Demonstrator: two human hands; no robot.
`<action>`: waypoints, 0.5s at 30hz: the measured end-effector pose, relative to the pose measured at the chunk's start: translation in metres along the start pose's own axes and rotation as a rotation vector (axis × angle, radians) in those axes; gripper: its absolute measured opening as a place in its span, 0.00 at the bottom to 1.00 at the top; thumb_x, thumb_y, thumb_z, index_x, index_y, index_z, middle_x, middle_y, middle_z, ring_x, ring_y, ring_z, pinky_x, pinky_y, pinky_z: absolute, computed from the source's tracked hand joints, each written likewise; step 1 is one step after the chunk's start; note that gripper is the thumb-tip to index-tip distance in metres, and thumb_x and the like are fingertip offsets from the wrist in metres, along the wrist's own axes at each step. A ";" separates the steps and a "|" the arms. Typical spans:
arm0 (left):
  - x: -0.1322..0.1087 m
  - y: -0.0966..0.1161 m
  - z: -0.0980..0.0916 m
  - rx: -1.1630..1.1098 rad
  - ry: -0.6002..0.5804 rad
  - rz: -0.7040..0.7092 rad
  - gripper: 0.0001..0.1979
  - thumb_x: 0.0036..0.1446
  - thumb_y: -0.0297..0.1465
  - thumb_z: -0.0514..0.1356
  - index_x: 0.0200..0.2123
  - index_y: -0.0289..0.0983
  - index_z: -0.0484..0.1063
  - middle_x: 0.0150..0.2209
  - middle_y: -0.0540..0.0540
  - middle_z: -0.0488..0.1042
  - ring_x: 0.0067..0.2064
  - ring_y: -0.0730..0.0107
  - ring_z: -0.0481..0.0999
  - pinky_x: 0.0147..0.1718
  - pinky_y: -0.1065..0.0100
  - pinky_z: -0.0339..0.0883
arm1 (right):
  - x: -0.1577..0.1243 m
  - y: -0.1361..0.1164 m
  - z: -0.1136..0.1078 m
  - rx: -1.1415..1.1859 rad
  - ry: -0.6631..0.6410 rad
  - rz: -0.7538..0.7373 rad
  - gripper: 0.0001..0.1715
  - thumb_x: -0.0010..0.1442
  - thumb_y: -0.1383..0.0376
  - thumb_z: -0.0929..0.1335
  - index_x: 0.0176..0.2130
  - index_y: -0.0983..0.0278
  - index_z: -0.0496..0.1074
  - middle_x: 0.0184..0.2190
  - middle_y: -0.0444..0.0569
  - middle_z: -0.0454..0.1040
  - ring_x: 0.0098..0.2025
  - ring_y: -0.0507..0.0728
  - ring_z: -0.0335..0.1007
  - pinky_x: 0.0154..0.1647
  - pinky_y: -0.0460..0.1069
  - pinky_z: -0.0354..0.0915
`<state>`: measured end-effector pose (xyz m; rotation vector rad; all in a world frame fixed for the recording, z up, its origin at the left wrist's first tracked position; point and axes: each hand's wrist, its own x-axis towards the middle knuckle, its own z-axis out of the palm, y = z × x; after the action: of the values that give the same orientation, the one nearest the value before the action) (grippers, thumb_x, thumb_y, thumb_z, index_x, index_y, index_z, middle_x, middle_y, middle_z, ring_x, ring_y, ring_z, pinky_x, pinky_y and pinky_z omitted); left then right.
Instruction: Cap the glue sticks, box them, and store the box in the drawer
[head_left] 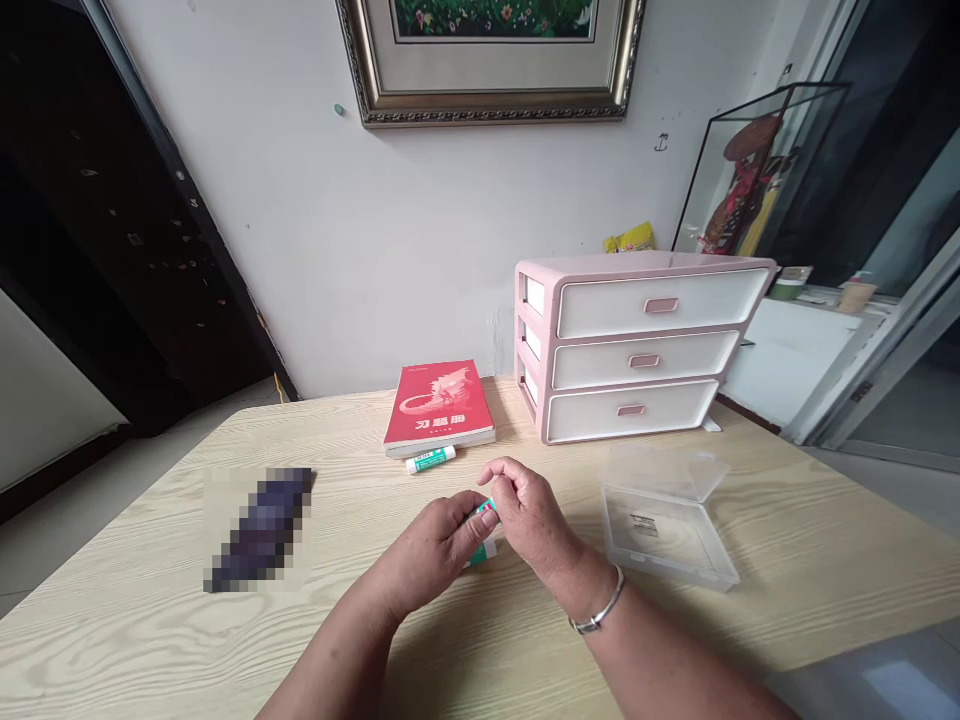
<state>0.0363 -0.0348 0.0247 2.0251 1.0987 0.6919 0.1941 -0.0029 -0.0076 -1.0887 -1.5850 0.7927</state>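
Over the middle of the table, my left hand is closed around a small green and white glue stick, mostly covered by the fingers. My right hand has its fingers curled and pinched at the upper end of the same stick; what exactly lies under those fingertips is hidden. Just below the hands, partly behind my left thumb, another green and white stick shows. A similar glue stick lies against the front edge of a red book.
To the right, a clear plastic box lies with its lid raised. Behind it stands a pink and white drawer unit against the wall. A pixelated dark shape is on the left of the wooden table.
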 end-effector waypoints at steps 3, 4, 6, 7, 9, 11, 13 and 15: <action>-0.001 -0.002 -0.003 -0.149 -0.087 -0.097 0.23 0.66 0.50 0.48 0.32 0.37 0.63 0.23 0.56 0.62 0.18 0.80 0.61 0.16 0.75 0.53 | -0.002 -0.002 0.001 -0.006 0.022 -0.055 0.12 0.58 0.68 0.59 0.31 0.63 0.70 0.18 0.38 0.61 0.21 0.50 0.56 0.24 0.44 0.54; -0.001 -0.003 -0.004 -0.196 -0.115 -0.125 0.23 0.65 0.52 0.48 0.31 0.38 0.62 0.22 0.56 0.61 0.16 0.81 0.60 0.14 0.76 0.51 | -0.002 -0.002 0.001 -0.007 0.024 -0.069 0.12 0.58 0.69 0.59 0.31 0.63 0.70 0.18 0.38 0.62 0.22 0.50 0.57 0.24 0.44 0.54; -0.002 -0.005 -0.005 -0.276 -0.146 -0.152 0.24 0.63 0.53 0.50 0.31 0.38 0.62 0.22 0.57 0.60 0.14 0.80 0.61 0.11 0.76 0.52 | -0.003 -0.002 0.001 -0.006 0.013 -0.079 0.12 0.58 0.69 0.59 0.31 0.63 0.70 0.18 0.38 0.62 0.22 0.50 0.57 0.25 0.44 0.55; -0.002 -0.005 -0.005 -0.307 -0.151 -0.154 0.24 0.62 0.53 0.50 0.31 0.38 0.62 0.22 0.57 0.60 0.14 0.80 0.61 0.10 0.77 0.54 | -0.003 -0.002 0.001 -0.004 0.007 -0.079 0.12 0.58 0.69 0.59 0.31 0.62 0.70 0.18 0.38 0.62 0.22 0.50 0.57 0.24 0.44 0.54; -0.002 -0.005 -0.005 -0.350 -0.156 -0.154 0.24 0.61 0.54 0.52 0.32 0.37 0.64 0.21 0.57 0.59 0.14 0.80 0.61 0.10 0.77 0.55 | -0.004 -0.003 0.002 0.001 0.000 -0.077 0.12 0.58 0.69 0.58 0.31 0.62 0.69 0.18 0.38 0.62 0.21 0.50 0.57 0.24 0.45 0.54; -0.001 -0.005 -0.005 -0.376 -0.161 -0.156 0.24 0.61 0.54 0.52 0.33 0.37 0.65 0.21 0.57 0.60 0.14 0.80 0.61 0.09 0.77 0.54 | -0.006 -0.005 0.003 0.004 0.002 -0.079 0.12 0.58 0.69 0.58 0.31 0.62 0.69 0.17 0.38 0.62 0.21 0.50 0.57 0.24 0.45 0.54; -0.002 -0.005 -0.004 -0.401 -0.168 -0.158 0.24 0.61 0.54 0.53 0.34 0.37 0.65 0.21 0.57 0.60 0.13 0.81 0.60 0.08 0.78 0.53 | -0.007 -0.006 0.003 0.005 0.000 -0.080 0.12 0.58 0.69 0.58 0.30 0.61 0.69 0.17 0.38 0.62 0.20 0.50 0.57 0.23 0.45 0.54; -0.004 -0.007 -0.005 -0.437 -0.176 -0.161 0.24 0.60 0.54 0.54 0.34 0.37 0.65 0.21 0.57 0.60 0.14 0.82 0.59 0.09 0.78 0.54 | -0.006 -0.008 -0.001 0.002 -0.019 -0.087 0.12 0.58 0.69 0.58 0.30 0.61 0.68 0.16 0.38 0.62 0.20 0.51 0.58 0.23 0.45 0.55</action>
<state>0.0272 -0.0341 0.0222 1.5750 0.9034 0.5970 0.1931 -0.0117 -0.0025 -1.0067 -1.6355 0.7487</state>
